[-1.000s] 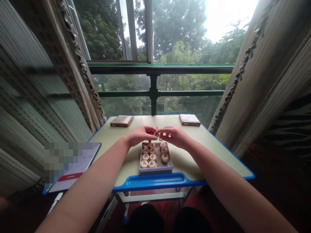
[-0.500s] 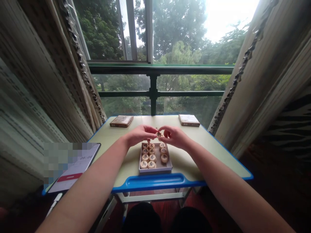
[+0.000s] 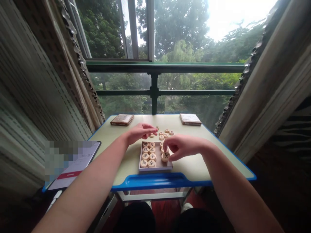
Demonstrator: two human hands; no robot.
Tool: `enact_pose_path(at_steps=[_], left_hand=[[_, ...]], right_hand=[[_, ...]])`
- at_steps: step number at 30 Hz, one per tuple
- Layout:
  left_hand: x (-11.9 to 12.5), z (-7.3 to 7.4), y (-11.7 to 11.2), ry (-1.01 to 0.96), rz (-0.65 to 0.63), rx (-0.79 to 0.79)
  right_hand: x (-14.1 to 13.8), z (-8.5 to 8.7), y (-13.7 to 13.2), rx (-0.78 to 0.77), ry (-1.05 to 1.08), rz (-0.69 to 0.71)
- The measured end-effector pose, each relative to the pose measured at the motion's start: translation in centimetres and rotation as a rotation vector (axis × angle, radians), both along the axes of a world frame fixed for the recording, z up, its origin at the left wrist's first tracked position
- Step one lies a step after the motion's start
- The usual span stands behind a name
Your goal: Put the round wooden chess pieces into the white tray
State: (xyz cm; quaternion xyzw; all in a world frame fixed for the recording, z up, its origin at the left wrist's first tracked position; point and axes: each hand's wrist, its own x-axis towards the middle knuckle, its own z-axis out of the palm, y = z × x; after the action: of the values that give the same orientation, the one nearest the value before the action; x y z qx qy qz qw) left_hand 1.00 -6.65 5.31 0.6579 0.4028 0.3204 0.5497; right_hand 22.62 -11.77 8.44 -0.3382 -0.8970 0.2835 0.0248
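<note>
My right hand (image 3: 181, 147) pinches a round wooden Chinese chess piece (image 3: 166, 157) by its edges, over the right column inside a shallow white box (image 3: 159, 168). Two columns of pieces (image 3: 148, 154) fill the left side of that box, marked with dark characters. Beyond the box's far edge, my left hand (image 3: 142, 132) has its thumb and fingertips together; whether they hold something is hidden. Just under these fingers shows one piece (image 3: 152, 135), and several loose pieces (image 3: 166, 135) lie on the table to the right of them.
The pale tabletop (image 3: 211, 155) has a blue edge with a tray groove (image 3: 155, 179) in front. A brown flat box (image 3: 122, 119) and a lighter one (image 3: 190, 119) lie at the back corners. A phone (image 3: 77, 165) with a cable rests at the left.
My right hand has moved from beside my left hand down to the box's right column, carrying a piece. Loose pieces behind are now uncovered. My left hand stays near the same spot.
</note>
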Motion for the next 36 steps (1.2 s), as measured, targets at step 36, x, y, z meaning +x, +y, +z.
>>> enact_pose_path(at_steps=[36], left_hand=[[-0.7,-1.1,0.9,0.063,-0.076,-0.018]], right_hand=[[0.2,-0.5,-0.4,-0.018,-0.18,0.005]])
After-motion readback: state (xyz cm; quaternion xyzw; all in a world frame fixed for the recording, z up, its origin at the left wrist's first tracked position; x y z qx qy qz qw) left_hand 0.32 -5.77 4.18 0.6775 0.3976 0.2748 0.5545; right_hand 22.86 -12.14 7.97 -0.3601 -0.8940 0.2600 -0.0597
